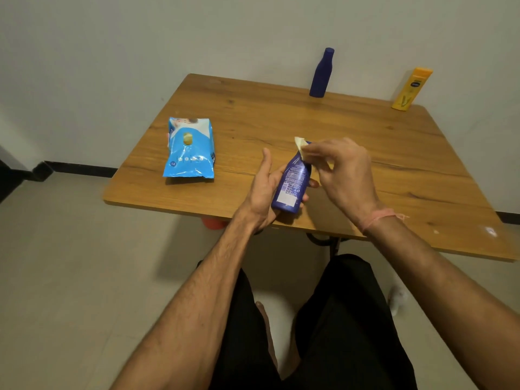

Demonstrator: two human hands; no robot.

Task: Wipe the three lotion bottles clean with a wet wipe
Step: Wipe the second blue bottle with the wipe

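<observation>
My left hand holds a dark blue lotion bottle tilted above the near edge of the wooden table, its printed back label facing me. My right hand pinches a pale wet wipe against the bottle's top end; most of the wipe is hidden under my fingers. A second dark blue bottle stands upright at the table's far edge. A yellow bottle stands at the far right corner.
A blue wet-wipe pack lies flat on the left part of the table. The wall runs close behind the far bottles. My legs in dark trousers are below the table's near edge, above a tiled floor.
</observation>
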